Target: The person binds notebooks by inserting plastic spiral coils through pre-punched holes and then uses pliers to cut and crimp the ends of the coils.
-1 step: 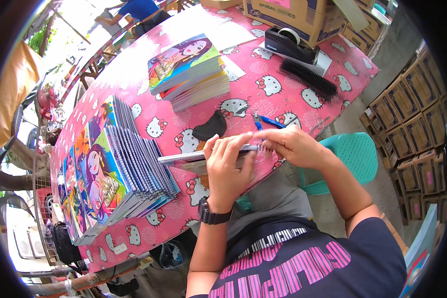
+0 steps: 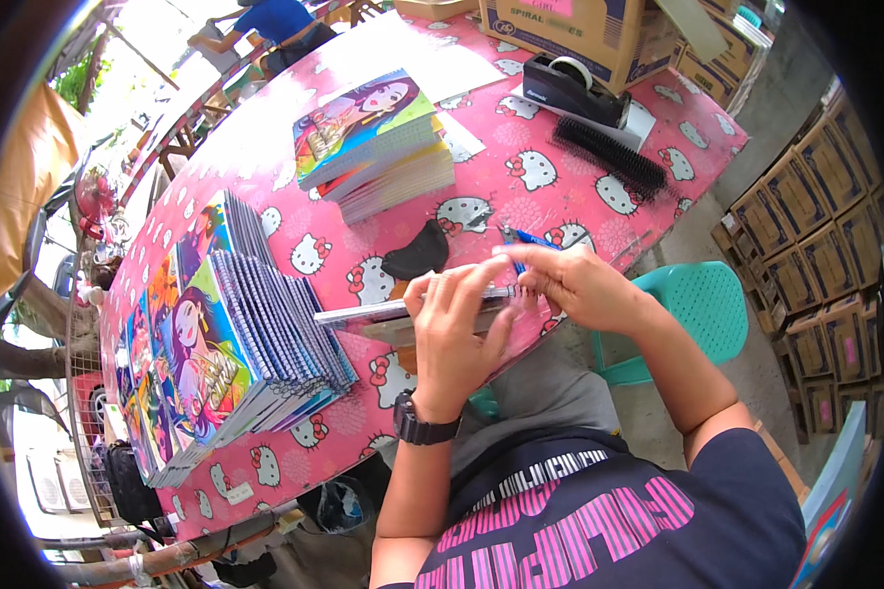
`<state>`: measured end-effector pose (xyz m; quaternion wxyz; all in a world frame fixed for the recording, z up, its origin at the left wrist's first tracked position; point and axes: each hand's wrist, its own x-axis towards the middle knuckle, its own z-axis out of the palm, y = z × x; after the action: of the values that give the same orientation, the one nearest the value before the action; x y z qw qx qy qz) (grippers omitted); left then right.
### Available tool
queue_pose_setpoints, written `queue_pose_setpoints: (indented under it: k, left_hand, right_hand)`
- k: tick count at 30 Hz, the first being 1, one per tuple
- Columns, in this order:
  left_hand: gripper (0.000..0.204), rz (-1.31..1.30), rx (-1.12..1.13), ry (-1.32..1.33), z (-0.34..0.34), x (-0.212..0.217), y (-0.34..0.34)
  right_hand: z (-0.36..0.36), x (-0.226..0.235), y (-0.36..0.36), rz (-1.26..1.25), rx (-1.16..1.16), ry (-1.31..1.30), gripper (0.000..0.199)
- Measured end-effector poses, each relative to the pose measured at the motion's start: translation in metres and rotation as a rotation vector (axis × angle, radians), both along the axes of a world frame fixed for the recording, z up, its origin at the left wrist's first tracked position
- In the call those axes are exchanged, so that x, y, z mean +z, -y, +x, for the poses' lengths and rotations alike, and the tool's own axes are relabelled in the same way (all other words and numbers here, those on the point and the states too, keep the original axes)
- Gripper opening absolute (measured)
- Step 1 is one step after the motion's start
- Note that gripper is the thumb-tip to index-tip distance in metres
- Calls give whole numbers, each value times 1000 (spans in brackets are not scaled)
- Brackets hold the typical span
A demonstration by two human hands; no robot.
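Observation:
Near the table's front edge, a thin notebook (image 2: 359, 313) is held edge-on, its spine toward me. My left hand (image 2: 454, 339), with a black watch on the wrist, is closed round it. At the notebook's right end a bit of spiral wire (image 2: 524, 292) sticks out. My right hand (image 2: 584, 287) is closed there, thumb and fingertips at the wire. Blue-handled pliers or a similar tool (image 2: 532, 239) lie just beyond the right fingers; their kind is partly hidden. A black curved piece (image 2: 417, 251) rests behind the left hand.
Stacked spiral notebooks (image 2: 285, 324) stand at left, another stack (image 2: 373, 133) farther back. Beyond my right hand are a black bristly roll (image 2: 611, 157), a tape dispenser (image 2: 575, 90) and a carton (image 2: 570, 34). A green stool (image 2: 692, 314) stands right. Another person (image 2: 270, 25) is at the far left.
My right index finger has lifted and drawn back slightly from the left fingertips. The notebook stays almost where it was.

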<state>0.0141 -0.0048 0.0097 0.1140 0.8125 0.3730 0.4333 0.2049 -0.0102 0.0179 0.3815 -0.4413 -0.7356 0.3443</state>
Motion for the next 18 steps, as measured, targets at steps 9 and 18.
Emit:
queue_pose_setpoints:
  k: [9,18]
  left_hand:
    - [17,128,101,-141,0,2,3]
    - [23,85,10,-141,-15,-7,2]
  right_hand:
    - [-11,-50,-123,8,-46,366,39]
    - [-77,-106,-161,85,-58,499,36]
